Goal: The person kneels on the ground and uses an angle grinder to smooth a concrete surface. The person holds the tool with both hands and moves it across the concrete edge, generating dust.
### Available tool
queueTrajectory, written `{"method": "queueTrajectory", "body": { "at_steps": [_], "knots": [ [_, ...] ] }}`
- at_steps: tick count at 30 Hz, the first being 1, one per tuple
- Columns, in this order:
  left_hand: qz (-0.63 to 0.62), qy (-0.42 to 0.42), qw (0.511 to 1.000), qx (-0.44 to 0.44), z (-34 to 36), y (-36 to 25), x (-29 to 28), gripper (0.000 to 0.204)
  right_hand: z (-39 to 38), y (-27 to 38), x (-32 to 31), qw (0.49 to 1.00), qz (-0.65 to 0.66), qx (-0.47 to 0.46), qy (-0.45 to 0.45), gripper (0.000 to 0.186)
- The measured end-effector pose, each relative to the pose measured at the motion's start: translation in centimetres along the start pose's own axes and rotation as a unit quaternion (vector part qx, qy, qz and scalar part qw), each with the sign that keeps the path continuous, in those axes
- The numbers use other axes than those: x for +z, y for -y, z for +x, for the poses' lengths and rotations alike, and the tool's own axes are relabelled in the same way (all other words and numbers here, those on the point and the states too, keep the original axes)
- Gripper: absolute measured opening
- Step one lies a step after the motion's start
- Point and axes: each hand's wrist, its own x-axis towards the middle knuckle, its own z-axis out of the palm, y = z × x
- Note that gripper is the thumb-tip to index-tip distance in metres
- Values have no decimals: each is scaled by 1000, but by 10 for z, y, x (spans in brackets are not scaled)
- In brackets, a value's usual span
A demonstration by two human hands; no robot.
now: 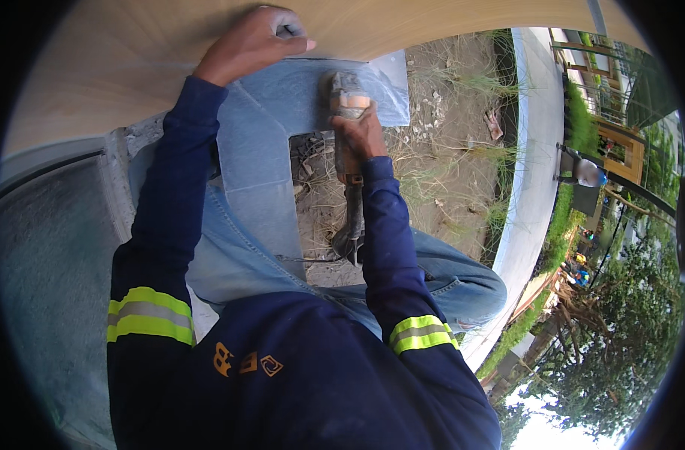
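My right hand (363, 133) is wrapped round the body of a dusty grey-and-orange angle grinder (348, 161). The tool's head (345, 88) rests on or just over a blue-grey stone slab (282, 94); its disc cannot be made out. From the near end of the grinder a dark cord runs down by my knees. Up and to the left, my left hand (260, 43) is curled closed against the tan panel (402, 22). Whether its fingers hold anything is hidden.
Dry soil (447, 180) with grass tufts and stone chips lies right of the slabs. A pale concrete kerb (534, 172) borders it. Dark glass or panelling (57, 292) stands at my left. Farther right, a person in a blue helmet (586, 174) is near trees.
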Motion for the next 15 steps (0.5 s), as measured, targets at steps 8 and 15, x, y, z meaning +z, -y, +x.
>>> {"method": "queueTrajectory", "body": {
  "at_steps": [8,15],
  "knots": [
    [11,-32,999,7,-2,-19,-4,40,-2,1,-33,997,-43,37,-49,73],
    [-4,-81,996,45,-11,-27,-18,35,-19,40,30,999,-6,-2,47,74]
  ]
}}
